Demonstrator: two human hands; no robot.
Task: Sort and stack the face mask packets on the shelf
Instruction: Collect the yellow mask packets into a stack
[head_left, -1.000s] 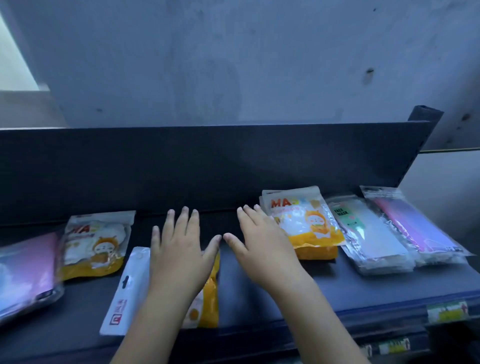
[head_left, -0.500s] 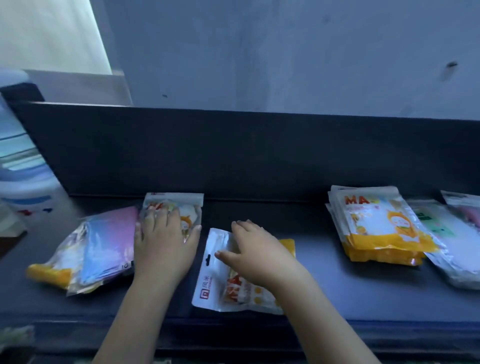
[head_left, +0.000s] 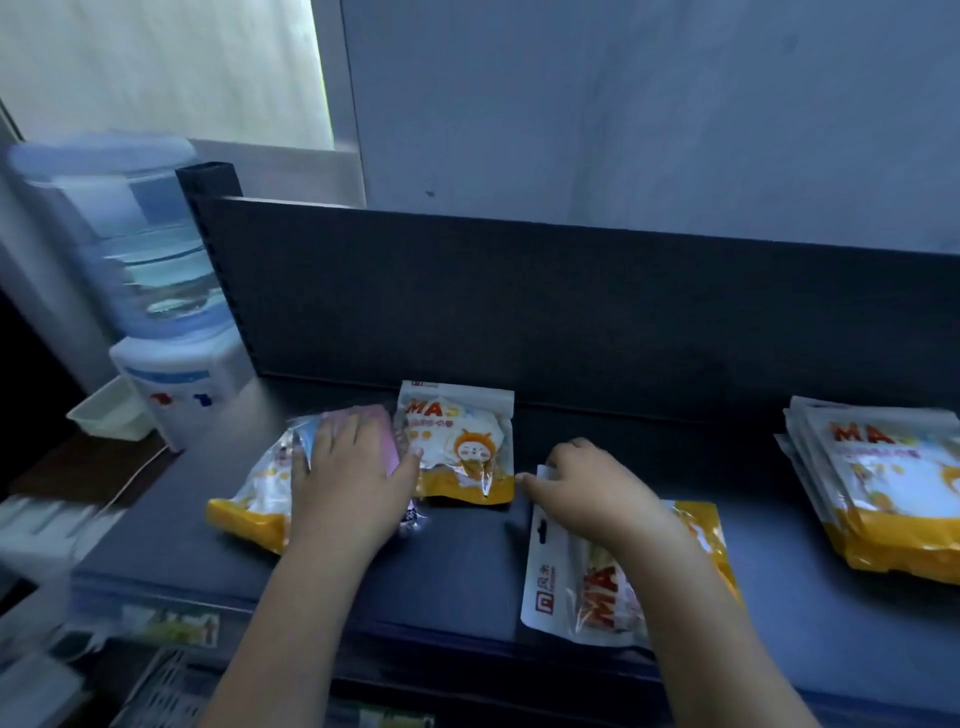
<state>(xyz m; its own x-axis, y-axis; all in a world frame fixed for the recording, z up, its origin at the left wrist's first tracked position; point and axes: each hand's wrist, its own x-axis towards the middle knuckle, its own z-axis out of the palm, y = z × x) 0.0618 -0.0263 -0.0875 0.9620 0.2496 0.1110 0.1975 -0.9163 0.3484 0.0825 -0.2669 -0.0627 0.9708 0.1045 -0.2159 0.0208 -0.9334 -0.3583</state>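
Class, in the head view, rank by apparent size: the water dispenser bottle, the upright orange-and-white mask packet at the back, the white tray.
1. Clear blue water dispenser bottle
2. Upright orange-and-white mask packet
3. White plastic tray, partly hidden, so unsure

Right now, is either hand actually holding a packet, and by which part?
Neither lifts one. The left hand lies flat on the pink packet; the right hand touches the top edge of the sideways packet, grip unclear.

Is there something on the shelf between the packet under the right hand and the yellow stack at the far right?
Nothing visible: bare shelf lies between the packet under the right hand and the yellow stack.
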